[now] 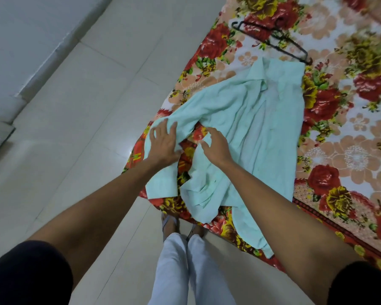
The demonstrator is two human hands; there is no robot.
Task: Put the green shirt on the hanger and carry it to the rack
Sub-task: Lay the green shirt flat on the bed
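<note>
Head view: left hand [163,143] flat, fingers spread, pressing green shirt [249,128]; right hand [215,144] loosely curled on shirt, gripping nothing; black hanger [273,39] beyond shirt collar.

The green shirt [246,119] lies spread across the near edge of the bed [350,150], covering most of the room there. Both hands [163,143] [216,146] are over its near sleeve and side. Beyond the collar, the black hanger [271,38] lies just past the shirt, with bare bedspread around it. To the left, the tiled floor [75,128] is open up to the wall [26,29].
</note>
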